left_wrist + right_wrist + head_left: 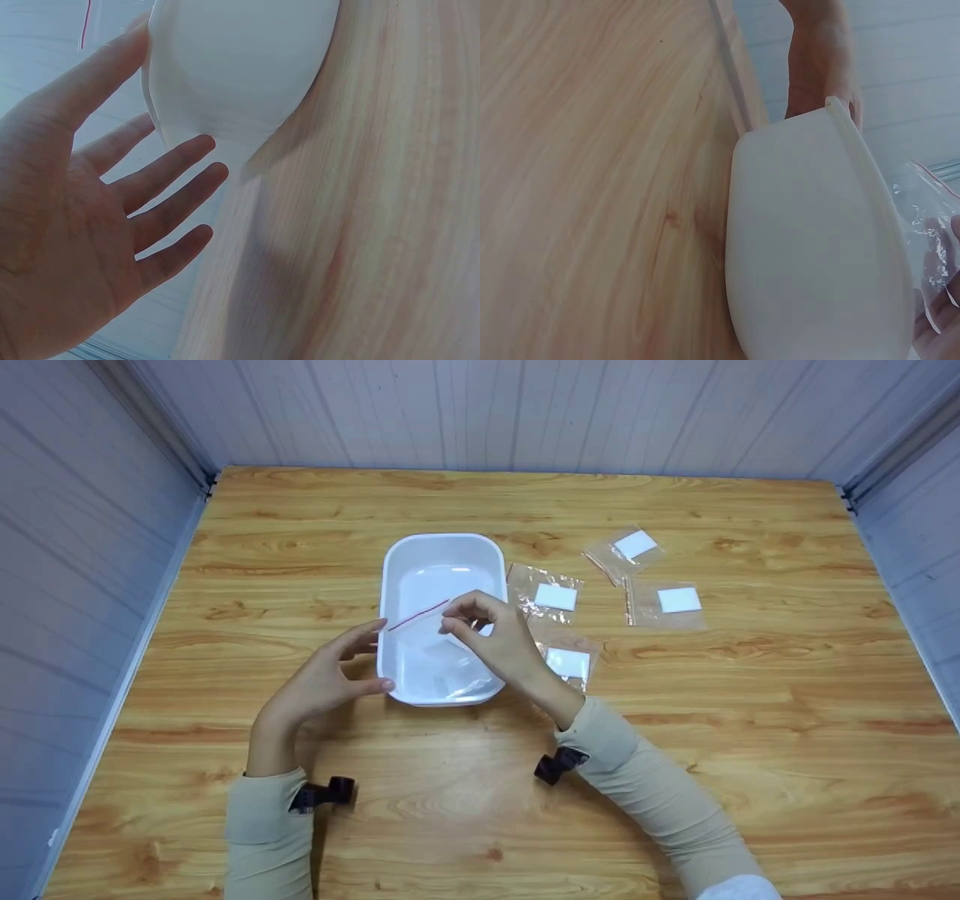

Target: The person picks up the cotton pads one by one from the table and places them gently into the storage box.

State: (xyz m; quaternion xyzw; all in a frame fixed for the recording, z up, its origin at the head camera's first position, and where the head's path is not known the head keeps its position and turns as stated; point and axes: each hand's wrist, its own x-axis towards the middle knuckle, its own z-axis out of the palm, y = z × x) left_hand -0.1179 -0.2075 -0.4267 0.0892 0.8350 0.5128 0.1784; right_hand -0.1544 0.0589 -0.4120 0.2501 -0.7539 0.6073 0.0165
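A white rectangular plastic tray [442, 538] stands on the wooden table. My left hand [322, 675] rests its fingertips on the tray's left rim, the thumb near the front corner; the left wrist view shows these fingers [169, 174] spread and nearly straight. Over the tray, my right hand [501, 639] pinches a clear zip bag with a red seal line [418, 616] between thumb and forefinger. That bag [922, 214] appears beyond the tray's wall at the right edge of the right wrist view. Whether anything is inside it cannot be told.
Right of the tray lie several clear zip bags with white rectangles: one close beside it [556, 597], one nearer me [568, 663], and two farther right [635, 544], [679, 600]. Pale panel walls [480, 412] border the table [750, 780].
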